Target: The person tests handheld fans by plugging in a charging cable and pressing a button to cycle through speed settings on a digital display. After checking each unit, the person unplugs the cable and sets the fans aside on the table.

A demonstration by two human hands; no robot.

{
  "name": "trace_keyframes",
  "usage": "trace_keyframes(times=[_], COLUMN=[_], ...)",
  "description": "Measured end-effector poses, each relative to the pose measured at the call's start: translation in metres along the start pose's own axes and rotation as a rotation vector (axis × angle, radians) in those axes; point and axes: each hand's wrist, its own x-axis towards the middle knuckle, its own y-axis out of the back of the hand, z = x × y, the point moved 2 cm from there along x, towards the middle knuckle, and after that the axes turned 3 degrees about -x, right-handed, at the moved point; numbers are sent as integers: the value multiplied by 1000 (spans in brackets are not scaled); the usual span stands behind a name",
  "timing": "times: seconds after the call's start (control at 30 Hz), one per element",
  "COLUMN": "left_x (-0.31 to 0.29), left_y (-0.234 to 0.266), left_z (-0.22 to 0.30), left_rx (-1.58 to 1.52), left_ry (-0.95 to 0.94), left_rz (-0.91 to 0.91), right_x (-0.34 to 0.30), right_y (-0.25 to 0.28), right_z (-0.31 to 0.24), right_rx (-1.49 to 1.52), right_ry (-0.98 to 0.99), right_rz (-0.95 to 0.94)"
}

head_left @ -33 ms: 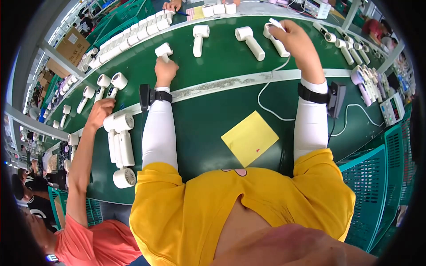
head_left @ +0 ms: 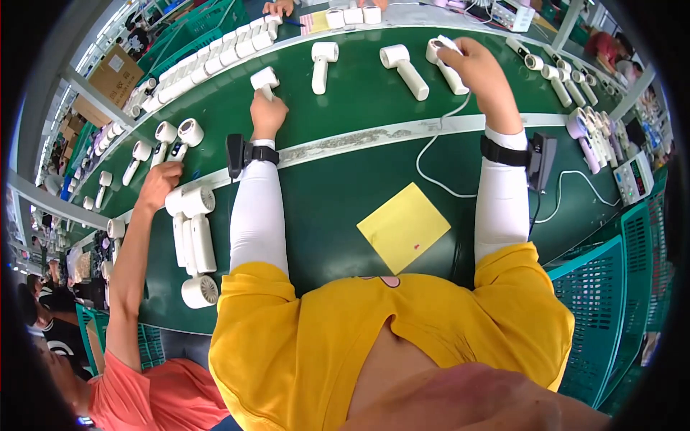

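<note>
Gripping a likely light, rigid fan (head_left: 264,77) sensibly by its handle (head_left: 268,93), your left fingers (head_left: 263,102) were curled closed; right fingers' (head_left: 460,59) hold unclear.

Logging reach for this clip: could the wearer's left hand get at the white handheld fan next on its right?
Probably yes: only green surface shows between the left hand and that white handheld fan. It appears closed around another fan, though, so it may need to let go first.
</note>
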Motion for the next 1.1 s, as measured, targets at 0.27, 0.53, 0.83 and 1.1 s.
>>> trace_keyframes(times=[0.27, 0.53, 0.83, 1.1], left_x=[2, -23, -72, -108], left_y=[-22, 5, 3, 88], left_z=[9, 53, 145, 142], left_rx=[15, -84, -1121, -1269], left_ry=[-96, -361, -79, 129], left_rz=[-11, 489, -373, -844], right_x=[78, 90, -17, -56], right_y=[-25, -36, -87, -49], right_z=[140, 166, -35, -73], right_rx=[-670, 312, 24, 35], right_ry=[-313, -616, 94, 613], right_rz=[168, 95, 41, -727])
